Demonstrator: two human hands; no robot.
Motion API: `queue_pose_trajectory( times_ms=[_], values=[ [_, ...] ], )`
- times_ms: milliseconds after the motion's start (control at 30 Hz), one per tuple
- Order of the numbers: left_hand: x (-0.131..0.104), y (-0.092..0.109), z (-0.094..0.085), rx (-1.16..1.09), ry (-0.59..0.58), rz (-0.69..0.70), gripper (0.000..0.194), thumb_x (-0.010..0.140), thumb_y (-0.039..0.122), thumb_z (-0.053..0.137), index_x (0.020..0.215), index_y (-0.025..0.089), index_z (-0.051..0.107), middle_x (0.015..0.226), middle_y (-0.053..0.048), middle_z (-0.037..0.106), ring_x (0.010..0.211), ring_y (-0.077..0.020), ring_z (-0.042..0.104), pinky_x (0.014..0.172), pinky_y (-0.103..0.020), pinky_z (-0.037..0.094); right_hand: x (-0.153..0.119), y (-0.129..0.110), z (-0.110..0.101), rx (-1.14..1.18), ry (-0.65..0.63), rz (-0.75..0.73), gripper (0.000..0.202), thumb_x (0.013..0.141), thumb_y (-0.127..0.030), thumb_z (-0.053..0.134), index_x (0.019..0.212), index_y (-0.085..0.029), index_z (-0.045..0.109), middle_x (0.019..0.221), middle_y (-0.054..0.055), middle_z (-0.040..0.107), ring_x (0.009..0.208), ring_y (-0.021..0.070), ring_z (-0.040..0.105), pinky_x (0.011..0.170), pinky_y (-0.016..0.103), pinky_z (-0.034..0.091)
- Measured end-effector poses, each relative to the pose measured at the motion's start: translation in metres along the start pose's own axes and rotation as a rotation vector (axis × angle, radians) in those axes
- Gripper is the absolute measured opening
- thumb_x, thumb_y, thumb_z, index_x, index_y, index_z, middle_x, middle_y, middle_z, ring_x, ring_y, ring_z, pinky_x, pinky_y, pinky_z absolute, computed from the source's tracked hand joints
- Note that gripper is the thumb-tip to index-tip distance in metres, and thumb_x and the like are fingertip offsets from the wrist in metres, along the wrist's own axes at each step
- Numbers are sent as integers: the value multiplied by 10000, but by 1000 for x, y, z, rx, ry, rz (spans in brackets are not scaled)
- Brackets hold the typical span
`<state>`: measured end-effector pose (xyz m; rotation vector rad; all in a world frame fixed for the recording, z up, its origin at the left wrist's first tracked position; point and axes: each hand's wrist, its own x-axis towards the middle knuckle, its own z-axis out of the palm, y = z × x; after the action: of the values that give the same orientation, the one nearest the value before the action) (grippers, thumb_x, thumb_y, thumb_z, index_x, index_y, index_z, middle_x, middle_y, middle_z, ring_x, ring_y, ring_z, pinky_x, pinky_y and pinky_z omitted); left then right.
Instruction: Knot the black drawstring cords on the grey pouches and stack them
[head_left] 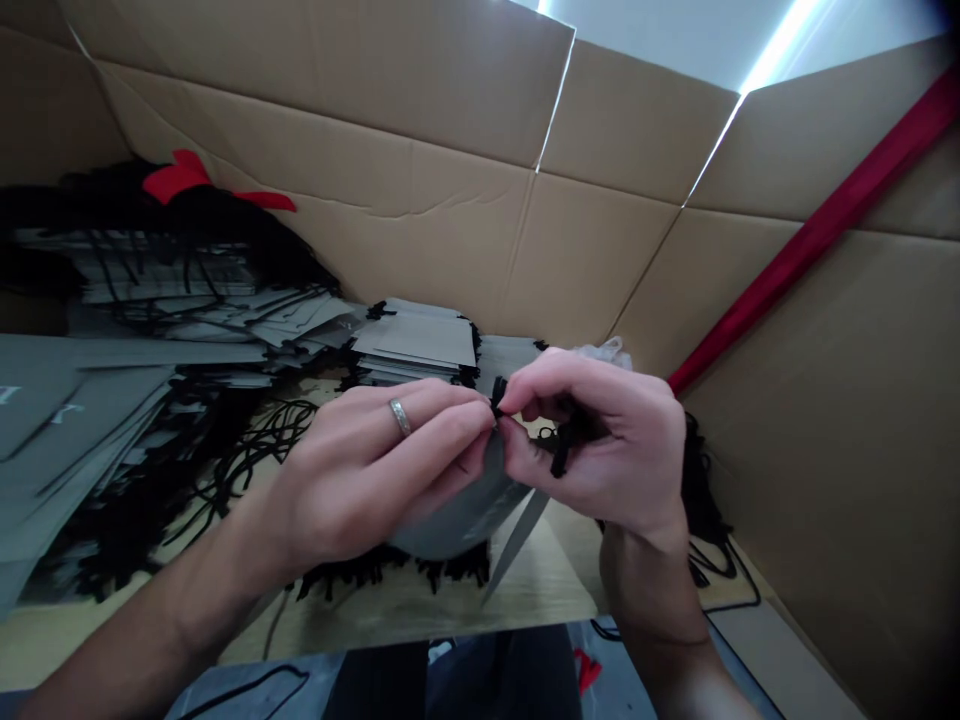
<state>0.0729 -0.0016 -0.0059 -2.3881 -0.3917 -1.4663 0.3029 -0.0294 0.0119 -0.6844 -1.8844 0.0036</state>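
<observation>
A grey card (457,515) with a curved surface hangs below my fingers, its upper part hidden by them. At its top edge, a short piece of black cord (499,391) sticks up between my hands. My left hand (390,465), with a ring on one finger, is closed in a pinch on the cord and the card's edge. Opposite it, my right hand (600,430) pinches the same cord. Scissors seem to be tucked in my right palm, with a black handle (560,455) and a pale blade (517,540) pointing down.
Stacked grey cards with black cords (416,340) stand behind my hands. Larger piles (82,430) fill the left, with loose black cords (232,465) beside them. Cardboard walls (337,130) surround the wooden table (555,590). A red strip (810,240) crosses the right wall.
</observation>
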Motion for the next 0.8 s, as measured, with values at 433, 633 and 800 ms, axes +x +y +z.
queue_pose_trajectory(
  times_ms=[433, 633, 800],
  values=[
    [10, -9, 14, -647, 100, -338, 235, 846, 55, 855, 986, 235, 797, 892, 30, 858, 763, -124, 818, 717, -218, 681, 4, 5, 4, 172, 53, 37, 220, 790, -47, 773, 919, -225, 765, 825, -30, 759, 665, 95, 636, 592, 249, 521],
    [19, -3, 15, -937, -27, -651, 216, 881, 111, 859, 1049, 215, 772, 901, 19, 819, 765, -120, 786, 703, -180, 667, 1, 5, 10, 52, 163, -14, 266, 809, -24, 798, 967, -236, 765, 872, -19, 771, 707, 113, 665, 640, 287, 539],
    [20, 2, 4, -826, -314, -685, 230, 1097, 309, 707, 914, 195, 787, 771, 8, 717, 699, -138, 674, 568, -201, 536, 2, 3, 2, 21, 184, -72, 250, 844, -50, 796, 989, -251, 765, 916, 5, 780, 800, 173, 698, 659, 342, 529]
  ],
)
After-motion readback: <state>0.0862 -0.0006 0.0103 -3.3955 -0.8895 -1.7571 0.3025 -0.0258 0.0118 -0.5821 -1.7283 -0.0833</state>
